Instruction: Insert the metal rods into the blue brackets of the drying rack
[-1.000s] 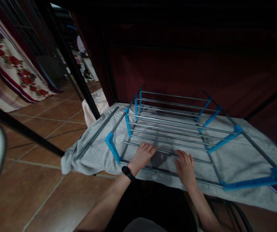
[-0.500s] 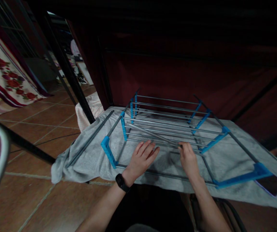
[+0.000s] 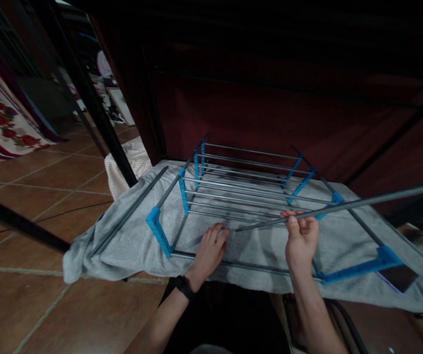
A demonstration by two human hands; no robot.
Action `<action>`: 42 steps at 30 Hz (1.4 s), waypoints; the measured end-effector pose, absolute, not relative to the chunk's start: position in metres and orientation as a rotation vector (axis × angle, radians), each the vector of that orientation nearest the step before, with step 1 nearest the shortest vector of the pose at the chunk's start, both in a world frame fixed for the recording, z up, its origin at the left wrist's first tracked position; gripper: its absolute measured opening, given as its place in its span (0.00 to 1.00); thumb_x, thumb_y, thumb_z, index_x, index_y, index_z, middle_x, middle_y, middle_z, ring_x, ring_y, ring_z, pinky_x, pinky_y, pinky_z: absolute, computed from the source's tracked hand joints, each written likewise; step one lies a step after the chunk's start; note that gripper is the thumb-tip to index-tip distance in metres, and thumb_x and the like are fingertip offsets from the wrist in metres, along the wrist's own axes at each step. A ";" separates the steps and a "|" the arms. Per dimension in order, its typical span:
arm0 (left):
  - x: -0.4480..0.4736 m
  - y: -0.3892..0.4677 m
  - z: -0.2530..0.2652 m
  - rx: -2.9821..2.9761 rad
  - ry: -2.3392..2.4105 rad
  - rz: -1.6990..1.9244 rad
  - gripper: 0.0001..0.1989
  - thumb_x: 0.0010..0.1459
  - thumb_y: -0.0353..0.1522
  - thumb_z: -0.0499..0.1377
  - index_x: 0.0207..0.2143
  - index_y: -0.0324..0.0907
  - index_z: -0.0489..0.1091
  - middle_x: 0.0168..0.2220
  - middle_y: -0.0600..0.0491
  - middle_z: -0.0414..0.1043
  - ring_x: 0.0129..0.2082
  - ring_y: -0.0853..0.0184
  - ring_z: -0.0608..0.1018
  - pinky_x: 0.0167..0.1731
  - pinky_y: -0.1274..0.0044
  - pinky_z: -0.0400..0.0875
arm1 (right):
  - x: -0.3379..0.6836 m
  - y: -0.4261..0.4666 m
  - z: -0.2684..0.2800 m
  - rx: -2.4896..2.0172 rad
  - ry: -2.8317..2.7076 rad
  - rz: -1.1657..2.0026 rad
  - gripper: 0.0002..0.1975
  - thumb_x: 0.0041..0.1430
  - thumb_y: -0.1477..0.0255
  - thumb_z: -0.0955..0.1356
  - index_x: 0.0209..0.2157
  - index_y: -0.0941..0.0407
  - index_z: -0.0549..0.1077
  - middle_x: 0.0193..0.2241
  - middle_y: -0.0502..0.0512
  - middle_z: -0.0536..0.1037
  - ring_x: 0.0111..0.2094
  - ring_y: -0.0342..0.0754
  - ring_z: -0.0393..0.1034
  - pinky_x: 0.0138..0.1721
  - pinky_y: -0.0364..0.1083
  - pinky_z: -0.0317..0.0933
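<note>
My right hand [image 3: 302, 238] grips a grey metal rod [image 3: 359, 202] that slants up to the right and runs out of view. Its near tip points left, toward my left hand [image 3: 211, 246], which is empty with fingers loosely apart, just above the front of a rack. The rack [image 3: 256, 186] is a frame of several thin metal bars joined by blue plastic brackets and lies on a grey cloth [image 3: 123, 260]. A blue bracket [image 3: 159, 231] forms the near left corner, and another blue bracket [image 3: 362, 265] the near right one.
Two loose rods [image 3: 130, 211] lie on the cloth's left side. A dark phone [image 3: 399, 278] rests by the right bracket. Black metal posts [image 3: 89, 93] stand at left, and a dark red panel [image 3: 270, 113] rises behind the rack. Floral fabric [image 3: 1, 118] hangs at far left.
The rod in my right hand has swung from lying across the rack to pointing up right. My right hand has turned over and moved slightly right; the view has shifted a little.
</note>
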State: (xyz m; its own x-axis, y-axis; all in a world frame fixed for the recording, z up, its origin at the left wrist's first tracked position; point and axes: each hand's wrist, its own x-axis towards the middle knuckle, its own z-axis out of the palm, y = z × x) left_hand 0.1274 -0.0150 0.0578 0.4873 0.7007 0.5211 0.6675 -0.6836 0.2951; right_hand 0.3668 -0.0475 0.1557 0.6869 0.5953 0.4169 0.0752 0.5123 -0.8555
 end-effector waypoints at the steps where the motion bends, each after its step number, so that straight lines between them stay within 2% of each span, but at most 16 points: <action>1: 0.129 -0.015 0.055 2.641 1.230 0.968 0.27 0.64 0.26 0.52 0.65 0.46 0.57 0.63 0.43 0.62 0.64 0.54 0.65 0.60 0.58 0.66 | 0.361 -0.047 0.154 -0.975 -0.746 0.397 0.16 0.55 0.64 0.73 0.38 0.51 0.64 0.39 0.48 0.77 0.40 0.45 0.75 0.52 0.52 0.66; 6: 0.128 -0.009 0.044 2.560 1.316 0.940 0.30 0.64 0.24 0.49 0.68 0.44 0.52 0.58 0.44 0.66 0.59 0.57 0.69 0.59 0.61 0.65 | 0.326 -0.046 0.139 -0.908 -0.609 0.710 0.16 0.53 0.65 0.74 0.40 0.51 0.68 0.38 0.47 0.78 0.40 0.44 0.75 0.49 0.50 0.68; 10: 0.111 -0.002 0.039 2.607 1.439 0.728 0.30 0.61 0.19 0.46 0.63 0.45 0.59 0.47 0.48 0.73 0.49 0.60 0.74 0.53 0.65 0.67 | 0.314 -0.045 0.123 -0.900 -0.534 0.885 0.16 0.50 0.66 0.76 0.39 0.51 0.71 0.35 0.45 0.79 0.38 0.44 0.76 0.46 0.47 0.69; 14: 0.089 0.005 0.037 2.676 1.567 0.539 0.26 0.61 0.20 0.47 0.59 0.43 0.65 0.46 0.47 0.74 0.45 0.60 0.75 0.49 0.67 0.67 | 0.330 -0.042 0.097 -0.926 -0.429 0.973 0.18 0.48 0.68 0.77 0.40 0.52 0.72 0.33 0.47 0.81 0.36 0.44 0.78 0.42 0.45 0.71; 17: 0.076 0.007 0.035 2.693 1.590 0.438 0.24 0.60 0.20 0.48 0.57 0.43 0.67 0.47 0.47 0.74 0.45 0.61 0.75 0.49 0.68 0.67 | 0.356 -0.039 0.072 -0.964 -0.302 1.012 0.16 0.47 0.73 0.77 0.37 0.54 0.71 0.32 0.48 0.82 0.35 0.45 0.78 0.38 0.44 0.73; 22: 0.069 0.008 0.033 2.628 1.605 0.349 0.19 0.63 0.23 0.49 0.52 0.44 0.71 0.45 0.47 0.74 0.46 0.62 0.75 0.50 0.69 0.65 | 0.415 -0.032 0.034 -1.053 -0.036 1.024 0.06 0.56 0.81 0.67 0.33 0.55 0.70 0.29 0.49 0.79 0.31 0.42 0.77 0.35 0.42 0.75; 27: 0.068 0.012 0.034 2.579 1.539 0.348 0.14 0.66 0.27 0.51 0.47 0.43 0.74 0.43 0.47 0.75 0.45 0.61 0.75 0.50 0.70 0.65 | 0.470 -0.033 0.019 -1.169 0.211 0.980 0.12 0.59 0.85 0.59 0.33 0.55 0.68 0.27 0.47 0.74 0.24 0.39 0.72 0.30 0.38 0.73; 32: 0.062 0.016 0.034 2.559 1.487 0.370 0.11 0.66 0.33 0.55 0.47 0.43 0.75 0.44 0.48 0.76 0.46 0.61 0.76 0.51 0.70 0.64 | 0.500 -0.043 0.017 -1.201 0.295 0.938 0.16 0.59 0.86 0.54 0.33 0.55 0.66 0.25 0.46 0.71 0.22 0.38 0.71 0.26 0.37 0.70; 36: 0.057 0.018 0.035 2.537 1.441 0.398 0.14 0.67 0.39 0.56 0.47 0.43 0.75 0.44 0.48 0.77 0.47 0.62 0.76 0.51 0.70 0.64 | 0.507 -0.046 0.014 -1.185 0.310 0.916 0.15 0.61 0.83 0.53 0.33 0.54 0.65 0.26 0.46 0.72 0.22 0.38 0.72 0.27 0.38 0.71; 42: 0.052 0.021 0.032 2.459 1.480 0.463 0.15 0.66 0.42 0.56 0.43 0.43 0.77 0.43 0.47 0.78 0.47 0.60 0.76 0.51 0.68 0.63 | 0.501 -0.046 0.010 -1.148 0.281 0.916 0.13 0.62 0.82 0.56 0.30 0.54 0.64 0.23 0.44 0.72 0.21 0.37 0.70 0.29 0.38 0.72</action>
State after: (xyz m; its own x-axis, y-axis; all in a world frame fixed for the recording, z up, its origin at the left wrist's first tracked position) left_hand 0.0523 0.0209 0.0317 0.4389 0.8863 0.1477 0.8122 -0.4616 0.3567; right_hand 0.5008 -0.0456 0.0104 0.6204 0.4773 -0.6223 -0.7443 0.1082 -0.6590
